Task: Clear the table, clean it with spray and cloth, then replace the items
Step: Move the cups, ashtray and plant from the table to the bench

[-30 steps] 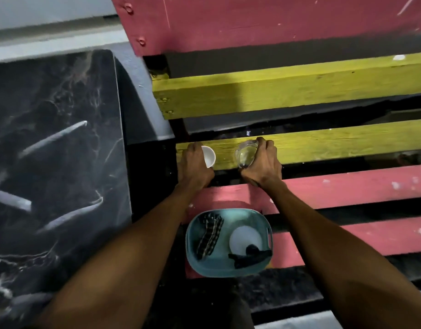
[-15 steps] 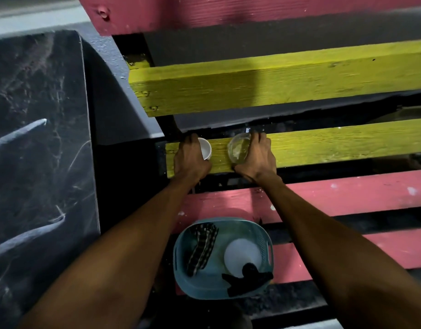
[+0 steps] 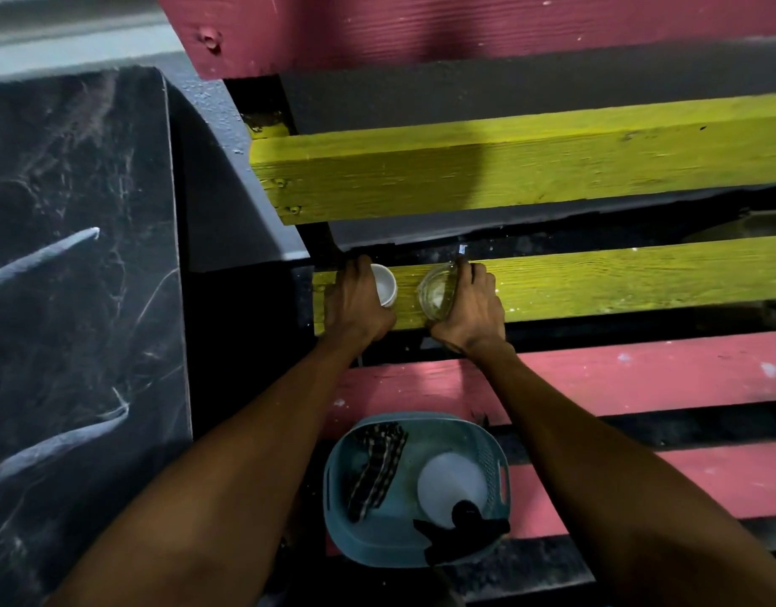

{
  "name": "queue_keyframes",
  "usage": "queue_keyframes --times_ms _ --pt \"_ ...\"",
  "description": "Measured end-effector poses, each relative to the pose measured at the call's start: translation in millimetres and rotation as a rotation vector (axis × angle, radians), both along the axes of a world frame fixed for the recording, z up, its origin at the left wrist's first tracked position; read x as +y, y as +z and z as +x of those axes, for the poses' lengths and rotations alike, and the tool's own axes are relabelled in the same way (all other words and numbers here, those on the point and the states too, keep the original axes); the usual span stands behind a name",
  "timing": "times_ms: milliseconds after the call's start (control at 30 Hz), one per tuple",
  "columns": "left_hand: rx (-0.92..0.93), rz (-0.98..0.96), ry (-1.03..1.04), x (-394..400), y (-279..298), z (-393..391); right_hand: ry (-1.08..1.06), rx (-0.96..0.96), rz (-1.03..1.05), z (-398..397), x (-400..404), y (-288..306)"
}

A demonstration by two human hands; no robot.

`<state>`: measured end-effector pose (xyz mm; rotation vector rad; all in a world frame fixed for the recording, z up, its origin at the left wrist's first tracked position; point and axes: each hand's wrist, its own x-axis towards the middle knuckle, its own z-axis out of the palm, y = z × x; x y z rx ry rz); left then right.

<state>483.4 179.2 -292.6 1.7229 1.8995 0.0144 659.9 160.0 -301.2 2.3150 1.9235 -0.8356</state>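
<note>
My left hand (image 3: 355, 304) is wrapped around a small white cup (image 3: 386, 284) that stands on the near yellow plank (image 3: 618, 278). My right hand (image 3: 471, 308) grips a clear glass bowl (image 3: 436, 291) on the same plank, just right of the cup. Below my arms a teal plastic basket (image 3: 495, 470) rests on a pink plank. Inside it lie a dark checked cloth (image 3: 377, 466) and a white spray bottle (image 3: 451, 481) with a black trigger head. The black marble-patterned table top (image 3: 70, 278) fills the left side.
Stepped planks run across to the right: pink at the top (image 3: 465, 32), a far yellow one (image 3: 508, 168), and pink ones (image 3: 640, 378) nearer me, with dark gaps between them. A grey ledge (image 3: 228, 177) separates the table top from the planks.
Both hands stay on the cup and the bowl at the same spot on the yellow plank. The view has shifted slightly; the basket's contents are unchanged.
</note>
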Motion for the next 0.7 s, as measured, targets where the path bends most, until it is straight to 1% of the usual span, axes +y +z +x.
queue_keyframes --times_ms 67,200,300,400,567,700 --pt "0.032 -0.015 -0.023 0.2 2.5 -1.9 -0.006 -0.004 -0.023 -0.8 0.4 2.1" --pt "0.058 0.03 -0.054 -1.9 11.6 -10.5 -0.042 -0.005 -0.052 -6.9 -4.2 15.0" --pt "0.049 0.04 -0.05 -8.4 28.6 -12.9 -0.059 -0.022 -0.038 -10.5 -12.9 34.1" --pt "0.038 0.042 -0.046 -15.4 50.2 -12.9 -0.031 -0.052 -0.039 -16.0 -21.1 58.9" --pt "-0.029 0.073 -0.022 -34.0 100.8 -18.0 0.012 -0.059 0.079 -44.7 -39.8 112.4" --pt "-0.142 0.064 0.013 -53.3 156.3 -33.1 0.035 0.02 0.184 -79.9 -54.7 154.6"
